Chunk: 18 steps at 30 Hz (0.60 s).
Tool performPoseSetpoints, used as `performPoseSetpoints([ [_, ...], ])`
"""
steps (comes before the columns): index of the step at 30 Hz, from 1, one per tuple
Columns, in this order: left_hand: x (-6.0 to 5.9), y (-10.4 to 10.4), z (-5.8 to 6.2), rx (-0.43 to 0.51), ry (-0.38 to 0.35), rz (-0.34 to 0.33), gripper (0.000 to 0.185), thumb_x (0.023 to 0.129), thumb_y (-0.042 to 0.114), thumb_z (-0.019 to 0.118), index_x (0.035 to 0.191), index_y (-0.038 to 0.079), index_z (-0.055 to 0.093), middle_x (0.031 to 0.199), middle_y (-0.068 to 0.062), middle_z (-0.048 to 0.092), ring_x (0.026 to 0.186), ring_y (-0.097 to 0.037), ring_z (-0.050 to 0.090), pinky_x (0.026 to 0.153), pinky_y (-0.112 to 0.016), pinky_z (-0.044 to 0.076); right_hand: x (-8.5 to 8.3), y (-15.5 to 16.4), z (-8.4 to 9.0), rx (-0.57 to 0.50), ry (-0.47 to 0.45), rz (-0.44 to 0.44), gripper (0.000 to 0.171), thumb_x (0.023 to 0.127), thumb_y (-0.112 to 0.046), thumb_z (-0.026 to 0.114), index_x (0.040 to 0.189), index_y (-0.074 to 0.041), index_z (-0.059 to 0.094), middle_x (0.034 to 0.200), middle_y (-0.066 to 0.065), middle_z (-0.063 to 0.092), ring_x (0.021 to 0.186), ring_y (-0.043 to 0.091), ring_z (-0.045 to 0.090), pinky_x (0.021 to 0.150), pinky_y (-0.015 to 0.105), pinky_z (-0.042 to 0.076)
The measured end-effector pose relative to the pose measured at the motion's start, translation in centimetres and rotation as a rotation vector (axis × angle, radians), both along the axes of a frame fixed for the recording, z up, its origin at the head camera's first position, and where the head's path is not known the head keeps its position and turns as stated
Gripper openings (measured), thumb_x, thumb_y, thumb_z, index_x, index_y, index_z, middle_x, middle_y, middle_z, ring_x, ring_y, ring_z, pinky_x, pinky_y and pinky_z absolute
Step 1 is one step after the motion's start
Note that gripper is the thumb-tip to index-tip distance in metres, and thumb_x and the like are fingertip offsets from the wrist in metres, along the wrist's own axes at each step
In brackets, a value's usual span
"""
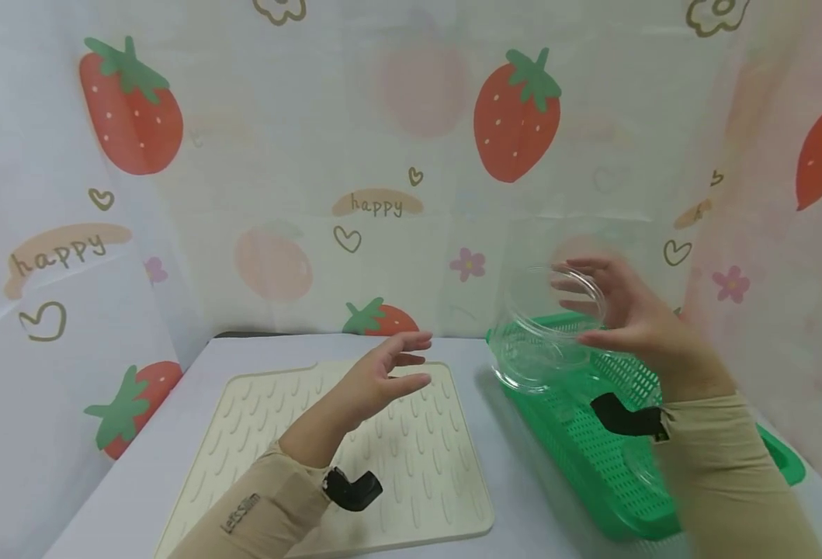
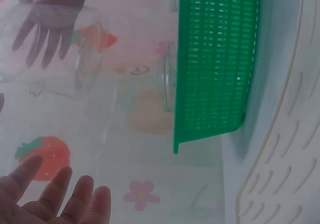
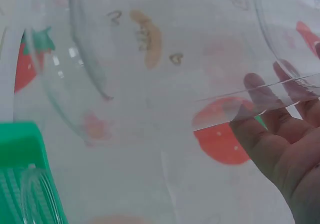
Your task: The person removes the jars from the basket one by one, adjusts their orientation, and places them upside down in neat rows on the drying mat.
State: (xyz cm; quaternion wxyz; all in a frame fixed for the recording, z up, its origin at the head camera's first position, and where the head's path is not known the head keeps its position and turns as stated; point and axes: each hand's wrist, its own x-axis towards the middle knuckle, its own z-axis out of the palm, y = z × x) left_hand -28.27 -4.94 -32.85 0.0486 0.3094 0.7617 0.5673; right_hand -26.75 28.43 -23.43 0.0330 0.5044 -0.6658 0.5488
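Head view high, looking down; wrist views close, sideways; all sharing the green basket (image 1: 592, 435).

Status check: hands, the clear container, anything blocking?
Right hand grips clear container, lifted over green basket. Left hand open, empty, above cream mat. Nothing in the way.

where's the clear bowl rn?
Head view, right side: the clear bowl is held by the right hand, above the near end of the green basket.
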Motion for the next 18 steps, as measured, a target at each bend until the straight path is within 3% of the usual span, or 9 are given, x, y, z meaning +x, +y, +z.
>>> performPoseSetpoints([
  [7, 0.1, -0.8, -0.2, 0.020, -0.010, 0.010, 0.049, 0.087, 0.021, 0.062, 0.132, 0.023, 0.043, 0.135, 0.003, 0.044, 0.123, -0.021, 0.044, 0.096, -0.044, 0.040, 0.2, -2.8, -0.6, -0.042, -0.062, -0.104, 0.071, 0.077, 0.015, 0.060, 0.137, 0.004, 0.026, 0.142, 0.014, 0.029, 0.129, 0.029, 0.031, 0.101, 0.032, 0.037],
  [18, 0.2, -2.2, -0.8, 0.022, -0.001, -0.006, 0.049, 0.088, 0.023, 0.060, 0.134, 0.020, 0.041, 0.136, -0.001, 0.042, 0.125, -0.026, 0.042, 0.097, -0.044, 0.039, 0.1, -6.3, -2.1, -0.140, -0.092, -0.070, 0.076, 0.077, -0.003, 0.071, 0.139, 0.002, 0.027, 0.143, 0.011, 0.030, 0.131, 0.035, 0.026, 0.105, 0.036, 0.031],
])
